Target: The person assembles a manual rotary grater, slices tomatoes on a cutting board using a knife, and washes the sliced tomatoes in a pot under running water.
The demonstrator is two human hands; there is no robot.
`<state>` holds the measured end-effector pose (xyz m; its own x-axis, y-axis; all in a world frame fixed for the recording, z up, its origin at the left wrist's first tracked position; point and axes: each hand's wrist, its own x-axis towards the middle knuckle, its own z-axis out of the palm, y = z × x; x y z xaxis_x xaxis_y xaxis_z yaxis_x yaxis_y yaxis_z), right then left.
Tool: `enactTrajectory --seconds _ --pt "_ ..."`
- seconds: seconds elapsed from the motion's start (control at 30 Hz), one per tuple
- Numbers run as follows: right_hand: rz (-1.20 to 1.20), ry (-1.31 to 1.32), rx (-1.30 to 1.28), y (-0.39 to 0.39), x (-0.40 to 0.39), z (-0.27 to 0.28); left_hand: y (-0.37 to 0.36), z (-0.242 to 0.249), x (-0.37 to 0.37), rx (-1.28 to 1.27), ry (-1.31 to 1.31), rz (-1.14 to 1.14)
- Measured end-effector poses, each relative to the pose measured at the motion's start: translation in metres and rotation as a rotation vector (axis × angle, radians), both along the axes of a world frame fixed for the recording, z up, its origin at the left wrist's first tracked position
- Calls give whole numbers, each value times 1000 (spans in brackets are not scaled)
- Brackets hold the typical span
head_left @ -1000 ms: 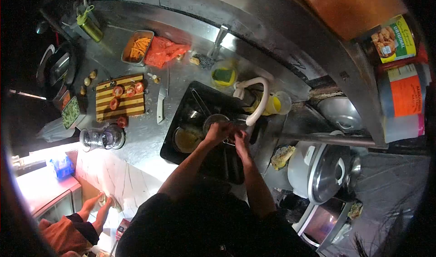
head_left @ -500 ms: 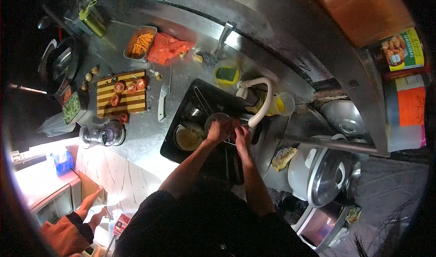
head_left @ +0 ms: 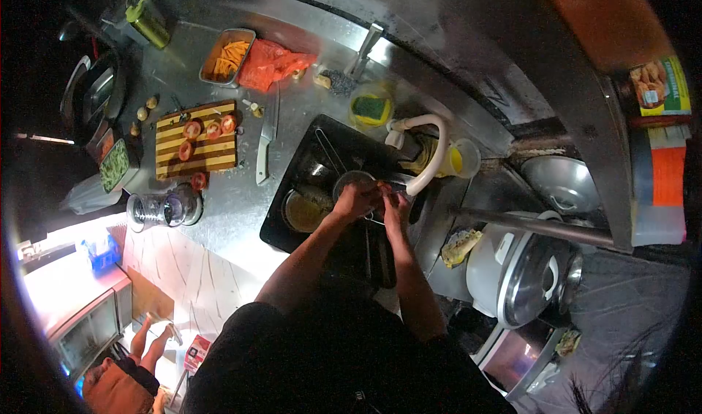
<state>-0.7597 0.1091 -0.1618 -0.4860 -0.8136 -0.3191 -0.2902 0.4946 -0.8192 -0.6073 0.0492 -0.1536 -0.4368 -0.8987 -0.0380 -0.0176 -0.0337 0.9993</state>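
Note:
Over the black sink (head_left: 272, 231), my left hand (head_left: 356, 200) and my right hand (head_left: 395, 206) meet, fingers curled in towards each other. What they pinch is too small and hidden to name. A round metal vessel (head_left: 341, 185), perhaps a strainer or bowl, shows partly under my left hand. The white curved faucet (head_left: 443, 145) arches just right of my right hand. In the sink to the left lies a round pan (head_left: 301, 211) with murky liquid, and a long thin handle (head_left: 330, 149) slants nearby.
Left of the sink are a knife (head_left: 268, 140), a striped cutting board (head_left: 165, 151) with tomato halves, a glass jar (head_left: 150, 211) and a tray of orange strips (head_left: 228, 57). A sponge container (head_left: 371, 107) stands behind; a white lidded cooker (head_left: 488, 268) is at right. Another person (head_left: 121, 385) is at lower left.
The view has shifted slightly. My hands stay together over the sink with little change in pose. The other person at lower left has leaned, and the head now shows.

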Motion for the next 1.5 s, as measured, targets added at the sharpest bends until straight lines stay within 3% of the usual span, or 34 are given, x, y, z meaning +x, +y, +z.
enactTrajectory --seconds 0.13,0.23,0.4,0.5,0.53,0.6,0.67,0.73,0.77,0.83,0.87,0.9,0.93,0.97,1.0,1.03,1.1,1.17,1.23,1.3,1.33,1.37,1.43,1.47,1.5 --pt "34 486 -161 6 -8 -57 -1 -1 7 207 149 -157" --pt "-26 -67 170 3 -15 -27 0 -16 8 196 205 -254" --pt "67 -23 219 4 -22 -18 6 -6 -2 324 109 -61" --pt "70 -155 163 6 -18 0 -2 36 4 257 -75 -22" --pt "98 -137 141 8 -17 1 -2 32 4 117 -77 -5" --pt "189 -20 99 17 -22 -15 -2 13 5 -165 -86 36" --pt "246 15 44 23 -21 -15 12 -77 -21 102 139 27" --pt "279 -74 -64 14 -22 -18 11 -54 -7 155 118 14" --pt "108 -468 -16 8 -13 -2 9 -33 2 121 9 17" --pt "21 -575 81 -10 15 50 5 -8 15 65 -163 15" --pt "25 -663 82 -15 20 57 4 -24 16 319 198 -9" --pt "23 -748 85 -17 21 61 -1 -22 26 381 303 -20" --pt "-57 -741 96 -16 14 32 -6 -19 36 444 407 -31" --pt "-138 -732 103 -13 4 -2 -12 7 52 332 241 -29" --pt "-56 -724 42 -17 2 0 -15 30 66 223 75 -31" --pt "22 -714 -20 -20 4 3 -15 46 78 397 278 2" --pt "-47 -702 -83 -31 13 1 -13 63 99 734 694 59" --pt "-97 -670 -54 -41 17 7 -17 62 125 227 208 82" --pt "-125 -617 73 -47 16 32 -31 -6 158 -156 -70 194" --pt "-222 -646 43 -53 26 39 -40 -30 191 -141 -38 493" --pt "-233 -683 10 -48 19 26 -40 9 209 1 28 685" --pt "-245 -718 -22 -44 12 18 -46 12 236 120 95 868" --pt "-221 -772 26 -42 8 24 -66 31 292 -345 -618 738" --pt "-228 -786 30 -43 10 25 -75 11 312 -322 -1046 861" --pt "-233 -800 33 -44 11 26 -81 4 333 -290 -1122 802"
